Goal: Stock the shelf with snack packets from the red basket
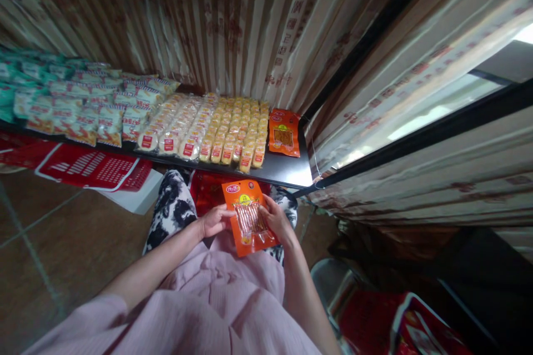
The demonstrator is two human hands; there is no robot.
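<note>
An orange snack packet (pixel 250 219) with a clear window showing thin brown sticks is held over my lap, slightly tilted. My left hand (pixel 217 220) grips its left edge, thumb on the front. At the right edge, my right hand (pixel 275 217) has its thumb on the front and fingers behind. Another orange snack packet (pixel 283 133) of the same look lies at the right end of the black shelf (pixel 297 169), just beyond my hands. To its left stand close rows of small yellow-wrapped snacks (pixel 235 127).
Farther left on the shelf are white-wrapped snacks (pixel 177 125), chip-like bags (pixel 97 102) and green bags (pixel 29 75). A red basket (pixel 89 166) sits below the shelf at left, with red bags (pixel 400 321) at lower right. A striped curtain (pixel 233 22) hangs behind; a dark post (pixel 366 39) rises at right.
</note>
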